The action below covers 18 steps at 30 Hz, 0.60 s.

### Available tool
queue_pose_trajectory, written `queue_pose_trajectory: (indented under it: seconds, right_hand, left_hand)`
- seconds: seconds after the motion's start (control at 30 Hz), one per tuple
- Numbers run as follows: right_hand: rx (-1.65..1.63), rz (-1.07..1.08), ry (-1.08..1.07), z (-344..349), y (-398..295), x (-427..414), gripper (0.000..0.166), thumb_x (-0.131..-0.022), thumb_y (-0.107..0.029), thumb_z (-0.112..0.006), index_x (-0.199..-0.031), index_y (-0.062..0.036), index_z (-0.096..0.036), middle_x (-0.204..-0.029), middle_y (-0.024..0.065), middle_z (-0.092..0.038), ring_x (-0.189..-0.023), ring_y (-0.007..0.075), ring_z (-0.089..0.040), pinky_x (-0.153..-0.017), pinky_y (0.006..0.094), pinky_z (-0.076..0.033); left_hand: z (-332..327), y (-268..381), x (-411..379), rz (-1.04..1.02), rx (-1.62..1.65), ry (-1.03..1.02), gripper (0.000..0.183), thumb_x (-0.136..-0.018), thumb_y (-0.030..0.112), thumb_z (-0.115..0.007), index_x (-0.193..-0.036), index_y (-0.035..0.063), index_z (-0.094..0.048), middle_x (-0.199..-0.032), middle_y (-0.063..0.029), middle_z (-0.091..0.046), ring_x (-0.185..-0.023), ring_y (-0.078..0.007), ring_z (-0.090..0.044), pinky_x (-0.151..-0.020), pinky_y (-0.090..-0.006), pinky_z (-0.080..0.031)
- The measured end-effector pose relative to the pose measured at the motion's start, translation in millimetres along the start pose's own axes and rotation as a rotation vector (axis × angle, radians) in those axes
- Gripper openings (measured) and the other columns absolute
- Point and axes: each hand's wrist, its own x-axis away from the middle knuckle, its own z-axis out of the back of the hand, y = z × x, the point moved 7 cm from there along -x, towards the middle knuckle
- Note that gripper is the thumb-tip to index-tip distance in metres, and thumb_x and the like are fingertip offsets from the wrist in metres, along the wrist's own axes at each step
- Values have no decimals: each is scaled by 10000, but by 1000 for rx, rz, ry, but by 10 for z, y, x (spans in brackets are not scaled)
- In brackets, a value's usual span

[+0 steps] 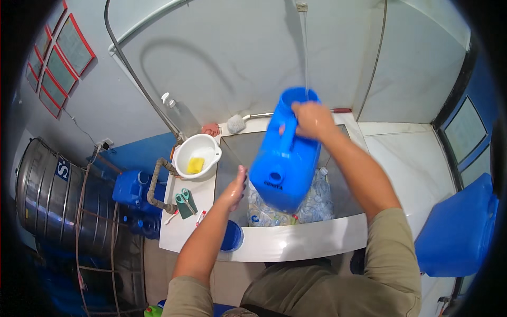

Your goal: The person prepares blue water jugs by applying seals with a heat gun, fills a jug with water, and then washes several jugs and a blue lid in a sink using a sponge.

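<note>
My right hand (313,119) grips the handle of a blue plastic water jug (283,170), held tilted above a grey tiled basin (233,158). A thin stream of water (305,51) runs from a wall outlet (302,6) into the jug's wide mouth. Dark writing marks the jug beside a small round spout. My left hand (237,188) is held up just left of the jug, wet and holding nothing, thumb raised. Beneath the jug, clear plastic bags of bottle caps or similar small pieces (317,202) lie in the basin, partly hidden.
On the left ledge are a white bowl (214,153) with a yellow sponge (195,165), scissors (186,198) and a pump bottle (184,115). A blue cup (232,237) sits by my left forearm. Behind the jug lies a long-handled brush (237,124). Another blue container (455,230) stands right.
</note>
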Motion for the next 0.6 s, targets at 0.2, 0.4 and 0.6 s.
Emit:
queue_pose_trajectory:
  seconds: [0.2,0.4,0.6]
  right_hand:
    - [-211,29,353,1563,255,-722,307,-850,-282,-622,-1093,-101,-671,-1048,166,-717,-982,367,-682,-823,474,-556]
    - [-1122,-323,358,904,1090,-191,326,-891,-325,-615,-1130,-110,-662,-1080,137,-718,-972,332,-691,-810,460,-562]
    - [-1970,-797,79,-1294,660,1038,347,-932,-369,-607,-1168,-119,-654,-1113,108,-719,-963,298,-699,-797,446,-568]
  left_hand:
    - [499,142,515,-177,715,-595,1182,-794,951,-149,-1595,85,-216,-1588,-186,-340,-1435,-352,-348,-1169,-540,-274]
    - [1669,983,1594,-573,558,42,1170,-811,938,-189,-1541,34,-326,-1517,-193,-444,-1337,-363,-484,-1126,-528,-363]
    - [1372,449,1008,-241,257,224,920,-927,809,-282,-1499,96,-386,-1447,-148,-511,-1286,-323,-531,-1032,-465,-460]
